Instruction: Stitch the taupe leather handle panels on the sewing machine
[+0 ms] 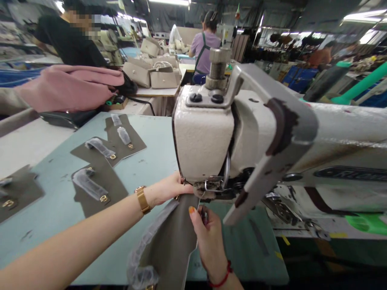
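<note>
A taupe leather panel (173, 241) hangs off the table edge, its upper end under the presser foot (208, 187) of a cream industrial sewing machine (202, 133). Clear plastic film (142, 262) covers a strip along its left side. My left hand (167, 188), with a gold wristwatch, grips the panel's top end next to the foot. My right hand (208, 241), with a red string bracelet, pinches the panel's right edge below the machine. Both hands are on the same panel. The needle is hidden behind the foot and hardware.
Several similar taupe panels (104, 189) with gold buckles and plastic film lie on the pale green table (51, 209) at left. A pink leather bundle (69, 88) lies beyond them, near a co-worker in black (69, 40). Cream handbags (151, 72) stand on a far table.
</note>
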